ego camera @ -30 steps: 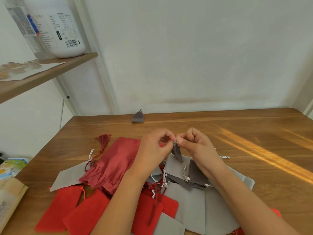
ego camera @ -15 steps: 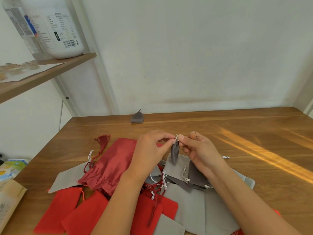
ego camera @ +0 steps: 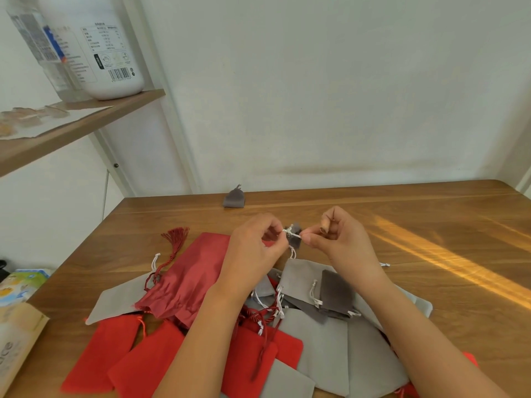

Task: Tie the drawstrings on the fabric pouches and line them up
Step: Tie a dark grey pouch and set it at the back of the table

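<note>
Both hands are raised above the wooden counter [ego camera: 431,225], holding a small dark grey pouch [ego camera: 295,242] between them. The left hand [ego camera: 255,248] has its fingers curled, pinching one end of the white drawstring [ego camera: 289,232] at the pouch's neck. The right hand [ego camera: 339,242] pinches the other end between thumb and forefinger, its remaining fingers curled in. The cord runs taut across the short gap between the two hands. Below the wrists lies a loose pile of pouches [ego camera: 330,340], light grey, dark grey and bright red, overlapping one another. A larger dark red pouch [ego camera: 195,271] with a tassel [ego camera: 175,237] lies at the pile's left side. Another small dark grey pouch [ego camera: 234,198], its neck gathered, sits alone near the counter's far edge.
</note>
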`<state>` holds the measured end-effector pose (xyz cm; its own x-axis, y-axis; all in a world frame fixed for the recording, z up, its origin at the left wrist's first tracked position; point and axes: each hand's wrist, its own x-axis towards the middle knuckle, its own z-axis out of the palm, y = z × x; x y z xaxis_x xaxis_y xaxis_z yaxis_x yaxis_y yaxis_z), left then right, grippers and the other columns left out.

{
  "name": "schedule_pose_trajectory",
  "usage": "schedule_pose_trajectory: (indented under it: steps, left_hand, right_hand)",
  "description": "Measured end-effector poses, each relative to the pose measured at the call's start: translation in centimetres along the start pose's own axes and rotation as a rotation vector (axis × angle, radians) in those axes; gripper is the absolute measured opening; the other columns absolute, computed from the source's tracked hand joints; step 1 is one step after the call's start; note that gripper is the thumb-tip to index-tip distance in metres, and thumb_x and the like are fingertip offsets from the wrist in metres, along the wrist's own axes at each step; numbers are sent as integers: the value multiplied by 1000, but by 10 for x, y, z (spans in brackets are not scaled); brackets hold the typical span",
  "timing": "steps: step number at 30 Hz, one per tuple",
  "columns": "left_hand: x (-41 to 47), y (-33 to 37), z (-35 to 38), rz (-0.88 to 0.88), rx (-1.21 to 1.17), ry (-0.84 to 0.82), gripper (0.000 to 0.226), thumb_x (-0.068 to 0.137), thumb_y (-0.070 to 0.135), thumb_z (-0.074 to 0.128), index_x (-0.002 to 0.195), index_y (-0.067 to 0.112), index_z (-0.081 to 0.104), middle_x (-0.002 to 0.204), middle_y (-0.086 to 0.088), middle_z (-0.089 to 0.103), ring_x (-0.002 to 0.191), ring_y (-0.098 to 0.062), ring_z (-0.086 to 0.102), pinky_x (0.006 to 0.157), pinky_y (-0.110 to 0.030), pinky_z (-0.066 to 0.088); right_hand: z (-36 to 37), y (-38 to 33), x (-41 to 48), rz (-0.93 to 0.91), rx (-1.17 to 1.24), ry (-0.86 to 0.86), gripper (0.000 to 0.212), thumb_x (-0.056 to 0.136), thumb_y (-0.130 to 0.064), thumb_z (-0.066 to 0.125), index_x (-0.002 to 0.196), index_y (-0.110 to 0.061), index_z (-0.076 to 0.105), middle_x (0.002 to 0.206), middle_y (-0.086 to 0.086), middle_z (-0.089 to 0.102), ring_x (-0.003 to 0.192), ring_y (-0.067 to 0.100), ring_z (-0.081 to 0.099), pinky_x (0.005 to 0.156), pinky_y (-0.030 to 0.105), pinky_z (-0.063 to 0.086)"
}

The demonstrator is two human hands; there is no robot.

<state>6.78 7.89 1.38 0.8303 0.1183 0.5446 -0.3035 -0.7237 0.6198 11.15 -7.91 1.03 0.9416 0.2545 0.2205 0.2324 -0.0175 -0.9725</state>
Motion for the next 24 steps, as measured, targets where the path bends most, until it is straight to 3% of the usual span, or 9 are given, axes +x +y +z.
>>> schedule_pose_trajectory:
  steps: [4, 8, 12, 14, 17, 20, 24]
  left_hand:
    - [0, -5, -1, 32, 48, -53, 14, 78, 3, 65, 74, 14, 60, 73, 8, 58, 71, -10, 56, 61, -16, 45]
    - [-1, -4, 3, 83, 60, -100, 18, 79, 3, 64, 72, 18, 57, 72, 10, 54, 72, -11, 53, 62, -17, 43]
    - [-2, 4, 8, -90, -149, -215, 25, 80, 4, 64, 67, 26, 58, 65, 15, 57, 62, -2, 51, 59, -19, 44]
    - [-3, 8, 10, -169, -258, -265, 26, 81, 2, 64, 67, 24, 60, 62, 16, 57, 61, -1, 50, 59, -17, 42]
    - [-1, 12, 6, -214, -411, -298, 23, 83, -1, 62, 69, 16, 61, 63, 11, 58, 62, -5, 52, 60, -19, 43]
    - [1, 13, 2, -214, -463, -282, 21, 85, 0, 62, 71, 15, 62, 64, 7, 59, 62, -7, 52, 60, -19, 43]
    - [1, 13, 3, -212, -425, -285, 16, 86, 8, 65, 77, 20, 62, 72, 13, 62, 69, -5, 58, 67, -21, 47]
  right_hand:
    - [0, 1, -1, -108, -312, -21, 37, 84, 6, 62, 72, -16, 35, 74, 0, 68, 67, -3, 57, 63, 8, 42]
    - [-5, 1, 0, -209, -483, -49, 45, 86, 10, 54, 71, -25, 29, 76, -4, 60, 71, -5, 52, 61, 8, 38]
    - [-9, 2, 2, -274, -568, -30, 50, 82, 14, 48, 70, -28, 25, 78, -1, 57, 71, 8, 49, 62, 16, 36]
    - [-6, 2, 1, -294, -587, -15, 51, 81, 15, 47, 70, -29, 24, 80, 3, 57, 74, 22, 51, 66, 27, 39]
    - [-2, 1, 0, -314, -571, 25, 42, 80, 15, 47, 72, -25, 34, 83, 7, 59, 79, 27, 55, 68, 37, 42]
    - [0, 2, 0, -337, -527, 76, 21, 83, 14, 49, 80, -7, 47, 83, 4, 59, 78, 20, 53, 66, 25, 40]
    - [-3, 1, 1, -267, -342, 30, 16, 89, 10, 50, 82, -3, 43, 84, -1, 60, 72, 7, 52, 63, 11, 39]
